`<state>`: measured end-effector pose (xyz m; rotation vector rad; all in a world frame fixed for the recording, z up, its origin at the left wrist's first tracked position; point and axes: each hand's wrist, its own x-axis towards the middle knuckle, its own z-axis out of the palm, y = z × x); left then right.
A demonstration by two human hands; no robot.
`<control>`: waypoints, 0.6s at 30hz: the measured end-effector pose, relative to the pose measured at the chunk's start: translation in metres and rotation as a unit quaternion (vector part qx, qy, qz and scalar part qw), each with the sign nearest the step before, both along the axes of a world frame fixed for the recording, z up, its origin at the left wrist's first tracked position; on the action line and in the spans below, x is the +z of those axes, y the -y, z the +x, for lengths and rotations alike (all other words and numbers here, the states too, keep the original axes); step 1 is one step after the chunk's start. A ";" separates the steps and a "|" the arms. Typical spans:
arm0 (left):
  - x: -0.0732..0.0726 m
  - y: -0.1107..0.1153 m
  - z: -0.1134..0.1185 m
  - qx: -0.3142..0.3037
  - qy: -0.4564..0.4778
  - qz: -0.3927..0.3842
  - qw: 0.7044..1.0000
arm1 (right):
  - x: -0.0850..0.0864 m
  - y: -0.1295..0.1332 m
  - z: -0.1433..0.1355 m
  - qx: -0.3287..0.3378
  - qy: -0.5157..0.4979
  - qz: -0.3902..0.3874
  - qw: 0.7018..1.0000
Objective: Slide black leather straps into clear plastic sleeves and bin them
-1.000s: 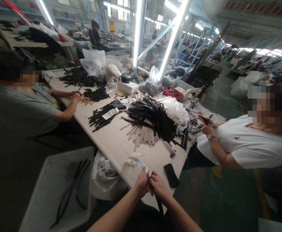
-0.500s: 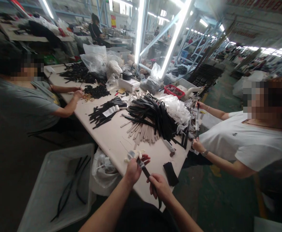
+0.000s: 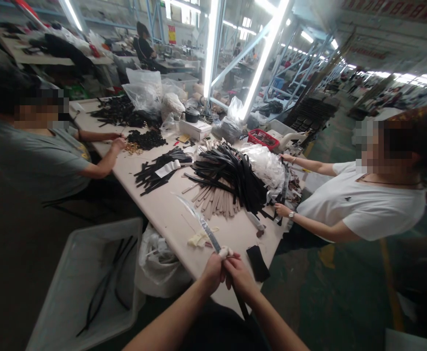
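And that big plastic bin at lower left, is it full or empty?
Neither, but far from full: the bin holds just a few thin black strips, with much of its bottom showing around them.

Two own hands point(image 3: 212, 274) point(image 3: 238, 274), one strip point(image 3: 211, 236), one red basket point(image 3: 263, 140), one white box point(image 3: 195, 130), two nearby co-workers point(image 3: 40, 151) point(image 3: 345, 200).

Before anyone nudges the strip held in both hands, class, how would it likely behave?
The strip would probably bend easily, since its far end curves. It looks light for its length, being narrow. Its glossy far part may be slippery.
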<state>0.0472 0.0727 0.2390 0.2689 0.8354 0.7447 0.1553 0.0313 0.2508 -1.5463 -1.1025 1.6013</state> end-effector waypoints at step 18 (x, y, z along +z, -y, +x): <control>-0.103 0.031 0.011 0.110 -0.020 -0.169 0.979 | -0.089 0.001 -0.005 0.019 0.120 -0.093 0.988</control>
